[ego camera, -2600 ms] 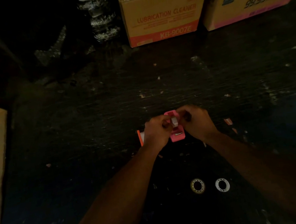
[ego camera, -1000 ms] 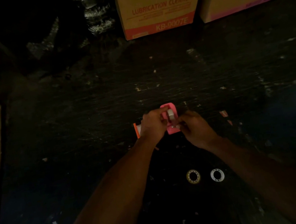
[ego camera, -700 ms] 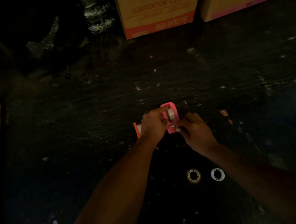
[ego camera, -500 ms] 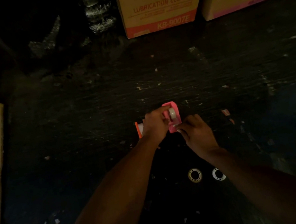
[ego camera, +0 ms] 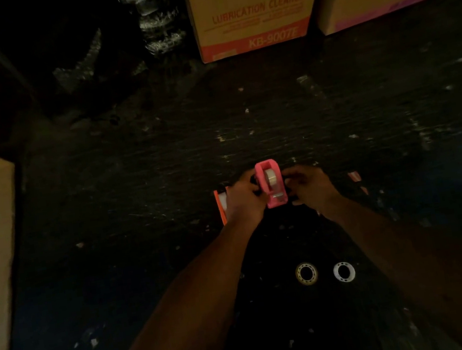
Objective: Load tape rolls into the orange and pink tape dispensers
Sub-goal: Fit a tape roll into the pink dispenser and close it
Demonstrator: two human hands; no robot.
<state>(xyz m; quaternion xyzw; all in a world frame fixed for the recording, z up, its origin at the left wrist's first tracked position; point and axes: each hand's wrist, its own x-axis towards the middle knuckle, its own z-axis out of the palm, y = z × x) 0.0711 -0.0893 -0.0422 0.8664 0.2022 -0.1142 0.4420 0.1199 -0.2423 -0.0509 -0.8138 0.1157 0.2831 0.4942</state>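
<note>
Because the light is so poor, the main risk I judge here is misjudging small parts: the orange dispenser (ego camera: 220, 206) lies almost hidden behind the left hand (ego camera: 243, 198), showing only a thin orange edge and a pale patch, so a careless wrist could knock it aside across the table (ego camera: 136, 189). That hand wraps the left flank of the pink dispenser (ego camera: 270, 184), fingers curled closed on it. The dispenser is smooth moulded plastic, a narrow arch with a blocky foot toward the person, and a tape roll (ego camera: 269, 177) sits upright in its slot, glossy and pale. If the roll's core is not fully seated, I expect it could pop out or bind when tape is drawn. The right hand (ego camera: 309, 185) presses the opposite flank, fingers bent in; whether they pinch a loose tape end I cannot tell. A clear strip could easily fold back and stick to itself or to skin.

Nearer the person, between the forearms, lie two flat rings: a yellowish roll (ego camera: 306, 273) and just beside it a white roll (ego camera: 344, 271), well apart from the dispensers. A dropped forearm could sweep them off. The table is black, scuffed and flecked with pale scraps, which could cling to exposed adhesive.
</note>
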